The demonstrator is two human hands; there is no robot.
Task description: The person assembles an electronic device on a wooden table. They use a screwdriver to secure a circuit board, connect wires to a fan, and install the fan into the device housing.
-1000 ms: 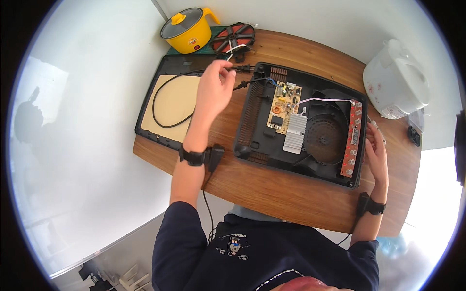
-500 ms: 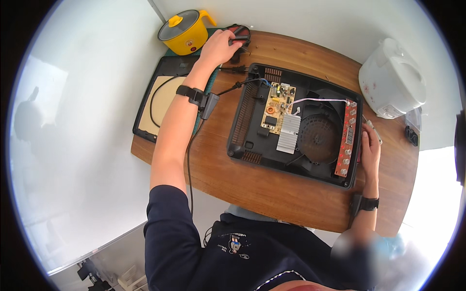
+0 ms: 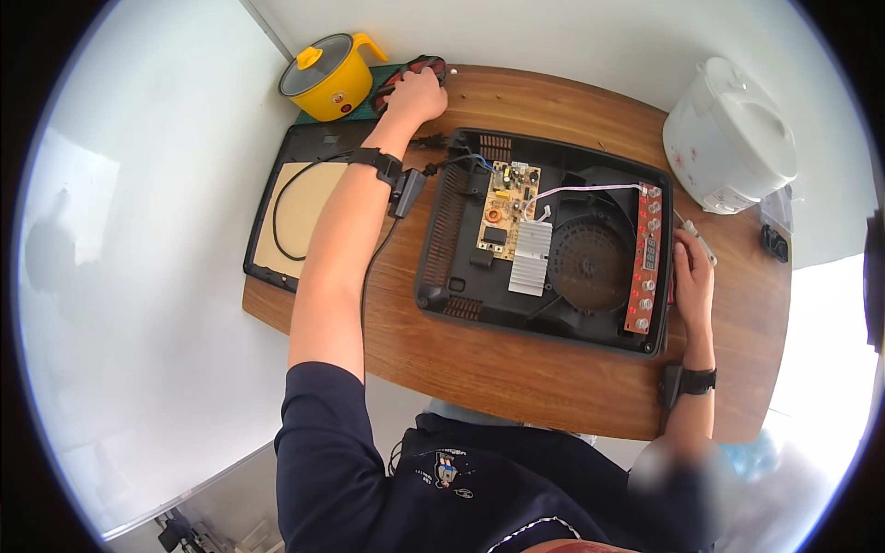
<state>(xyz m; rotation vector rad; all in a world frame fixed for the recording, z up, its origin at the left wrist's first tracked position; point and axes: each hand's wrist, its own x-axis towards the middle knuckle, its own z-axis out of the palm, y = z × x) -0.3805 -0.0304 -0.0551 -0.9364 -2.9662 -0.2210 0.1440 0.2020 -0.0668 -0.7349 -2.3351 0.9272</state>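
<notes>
My left hand (image 3: 415, 98) reaches to the back of the table, fingers curled down over a red-and-black object (image 3: 426, 64). Its kind and what the fingers grip are hidden. My right hand (image 3: 693, 281) lies along the right side of an opened induction cooker base (image 3: 442, 318), its fingers loosely extended. A pale-handled slim tool (image 3: 698, 241) lies against those fingers, and a bit of red shows between hand and housing. Inside the base sit a tan circuit board (image 3: 502, 212), a silver heatsink (image 3: 529, 263), a round fan grille (image 3: 590, 263) and a red control board (image 3: 643, 267).
A yellow electric pot (image 3: 336, 88) stands on a green mat at the back left. Below it lies a black-framed panel (image 3: 263, 249) with a beige inside, crossed by a black cord (image 3: 277, 226). A white rice cooker (image 3: 733, 138) and a small black item (image 3: 774, 243) are at right.
The view has shifted slightly. My left hand has moved over the red-and-black object, hiding the dark pieces that showed at its fingertips before. My right hand stays beside the base.
</notes>
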